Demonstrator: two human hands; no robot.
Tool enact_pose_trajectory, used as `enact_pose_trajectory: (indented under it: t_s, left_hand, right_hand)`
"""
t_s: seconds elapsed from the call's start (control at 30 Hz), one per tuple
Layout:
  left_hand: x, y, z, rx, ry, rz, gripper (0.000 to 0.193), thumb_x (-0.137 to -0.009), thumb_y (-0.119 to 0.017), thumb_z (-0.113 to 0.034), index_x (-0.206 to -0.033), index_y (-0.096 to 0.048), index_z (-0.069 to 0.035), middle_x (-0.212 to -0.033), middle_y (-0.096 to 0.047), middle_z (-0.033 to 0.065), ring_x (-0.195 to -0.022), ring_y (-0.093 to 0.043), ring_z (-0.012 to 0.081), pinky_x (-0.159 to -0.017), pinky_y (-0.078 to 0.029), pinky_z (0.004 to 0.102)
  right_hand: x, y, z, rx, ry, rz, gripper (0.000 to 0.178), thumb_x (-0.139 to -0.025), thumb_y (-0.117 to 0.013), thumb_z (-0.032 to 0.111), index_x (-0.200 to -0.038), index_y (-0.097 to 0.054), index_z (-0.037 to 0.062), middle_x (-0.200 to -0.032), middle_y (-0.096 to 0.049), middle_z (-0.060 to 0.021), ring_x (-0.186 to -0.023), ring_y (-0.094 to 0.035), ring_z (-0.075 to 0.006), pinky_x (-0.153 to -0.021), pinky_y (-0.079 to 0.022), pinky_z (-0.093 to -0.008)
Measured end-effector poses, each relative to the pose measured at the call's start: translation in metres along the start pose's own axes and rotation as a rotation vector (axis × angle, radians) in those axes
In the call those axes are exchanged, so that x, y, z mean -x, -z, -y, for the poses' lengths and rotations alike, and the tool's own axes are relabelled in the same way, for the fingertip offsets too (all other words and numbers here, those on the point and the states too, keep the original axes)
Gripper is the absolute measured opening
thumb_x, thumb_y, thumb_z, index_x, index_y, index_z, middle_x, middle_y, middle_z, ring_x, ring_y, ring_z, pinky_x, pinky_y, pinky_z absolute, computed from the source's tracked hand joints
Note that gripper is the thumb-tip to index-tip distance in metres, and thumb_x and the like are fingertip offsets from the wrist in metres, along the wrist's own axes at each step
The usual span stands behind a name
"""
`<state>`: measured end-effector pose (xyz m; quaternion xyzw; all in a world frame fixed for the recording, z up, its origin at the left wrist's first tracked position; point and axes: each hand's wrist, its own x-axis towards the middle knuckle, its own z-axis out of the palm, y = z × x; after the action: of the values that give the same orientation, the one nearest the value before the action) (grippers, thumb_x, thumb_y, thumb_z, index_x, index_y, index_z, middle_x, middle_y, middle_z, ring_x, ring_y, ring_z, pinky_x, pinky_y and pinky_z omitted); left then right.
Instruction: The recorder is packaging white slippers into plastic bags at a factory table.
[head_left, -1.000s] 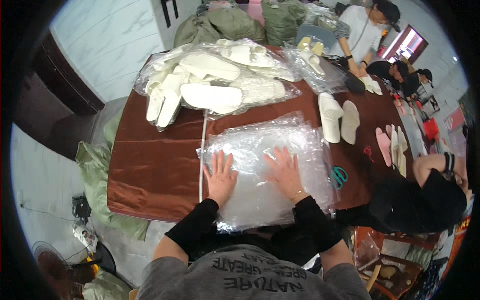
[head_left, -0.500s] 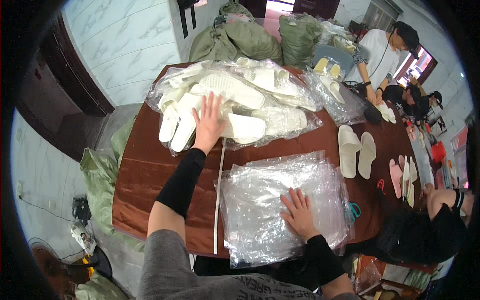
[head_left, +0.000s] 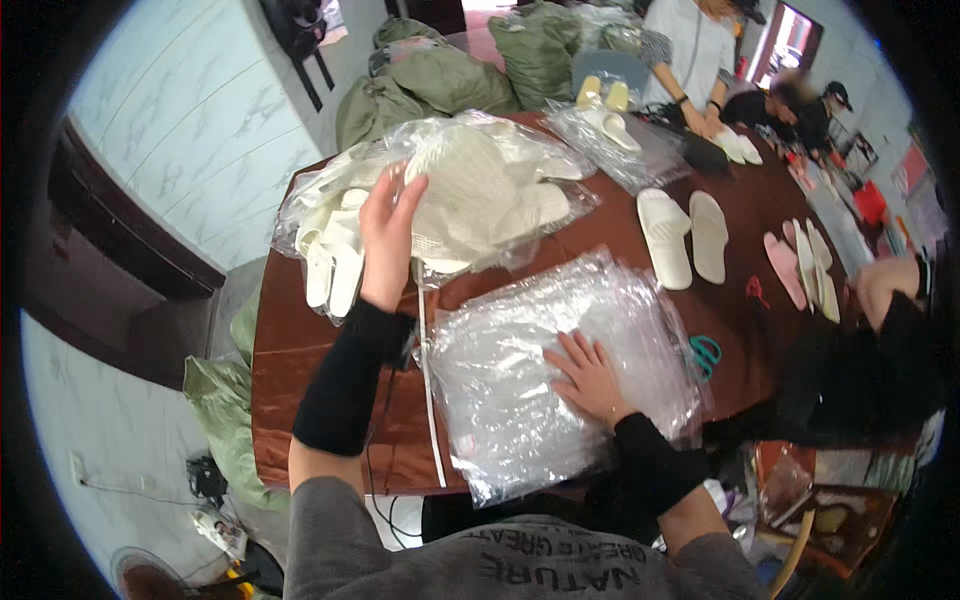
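My left hand point(head_left: 385, 235) grips a white slipper point(head_left: 462, 195) by its edge and holds it tilted up, sole toward me, above a pile of white slippers point(head_left: 328, 262) lying on clear plastic at the far left of the brown table point(head_left: 300, 400). My right hand point(head_left: 590, 375) lies flat, fingers spread, on a stack of clear plastic bags point(head_left: 520, 400) at the near edge of the table. Both forearms wear black sleeves.
A pair of white slippers point(head_left: 685, 235), pink slippers point(head_left: 785, 265), red scissors point(head_left: 757, 290) and teal scissors point(head_left: 705, 350) lie to the right. A white strip point(head_left: 430, 400) runs beside the bags. Other people work at the far end and right side. Green sacks point(head_left: 440, 80) stand behind the table.
My left hand left the bag stack, reached forward to the slipper pile, and now has one slipper lifted. My right hand stayed pressed on the bags.
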<state>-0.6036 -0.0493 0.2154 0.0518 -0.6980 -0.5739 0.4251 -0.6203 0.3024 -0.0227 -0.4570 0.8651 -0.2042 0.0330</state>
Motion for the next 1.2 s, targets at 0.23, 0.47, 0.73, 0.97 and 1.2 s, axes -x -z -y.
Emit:
enact_pose_trajectory:
  t_s: [0.23, 0.47, 0.73, 0.97, 1.2]
  left_hand:
    - [0.237, 0.043, -0.01, -0.714, -0.322, 0.706, 0.056, -0.079, -0.065, 0.011, -0.128, -0.071, -0.016, -0.134, -0.063, 0.0121, -0.137, -0.054, 0.0367, -0.118, -0.036, 0.0604]
    - [0.313, 0.013, -0.018, -0.614, 0.064, 0.446, 0.041, -0.089, -0.073, -0.006, -0.129, -0.067, -0.009, -0.135, -0.061, 0.0166, -0.129, -0.056, 0.0377, -0.108, -0.046, 0.0475]
    - [0.319, -0.021, -0.014, -0.592, -0.011, 0.784, 0.038, -0.086, -0.074, -0.007, -0.121, -0.059, -0.006, -0.099, -0.059, 0.0148, -0.102, -0.061, 0.0383, -0.087, -0.052, 0.0481]
    - [0.334, 0.047, -0.034, -0.625, -0.155, 0.776, 0.034, -0.085, -0.07, 0.001, -0.118, -0.065, -0.004, -0.114, -0.061, 0.0158, -0.111, -0.06, 0.0378, -0.095, -0.049, 0.0451]
    - [0.312, -0.024, 0.026, -0.564, 0.149, 0.347, 0.052, -0.106, -0.054, -0.015, -0.154, -0.043, 0.0, -0.165, -0.032, 0.0259, -0.153, -0.029, 0.0426, -0.122, -0.029, 0.0475]
  right_hand:
    - [0.01, -0.012, -0.019, -0.027, -0.034, 0.017, 0.056, -0.098, -0.06, 0.041, -0.149, -0.056, 0.0194, -0.161, -0.045, -0.013, -0.151, -0.036, -0.0349, -0.126, -0.02, -0.057]
    - [0.029, -0.033, -0.036, 0.108, -0.079, 0.041, 0.063, -0.098, -0.052, 0.047, -0.151, -0.054, 0.0119, -0.158, -0.048, -0.0162, -0.149, -0.038, -0.0346, -0.128, -0.02, -0.0503]
    - [0.028, -0.03, -0.028, 0.132, -0.011, -0.045, 0.066, -0.098, -0.053, 0.047, -0.154, -0.05, 0.0119, -0.16, -0.046, -0.016, -0.152, -0.035, -0.035, -0.128, -0.018, -0.0507]
    - [0.022, -0.025, -0.017, -0.057, -0.134, 0.082, 0.067, -0.102, -0.049, 0.046, -0.16, -0.04, 0.013, -0.166, -0.037, -0.0163, -0.154, -0.031, -0.0337, -0.129, -0.02, -0.0473]
    - [0.025, -0.044, -0.061, 0.117, -0.092, 0.03, 0.065, -0.103, -0.049, 0.043, -0.159, -0.039, 0.0125, -0.165, -0.037, -0.0155, -0.153, -0.032, -0.0326, -0.127, -0.024, -0.0453]
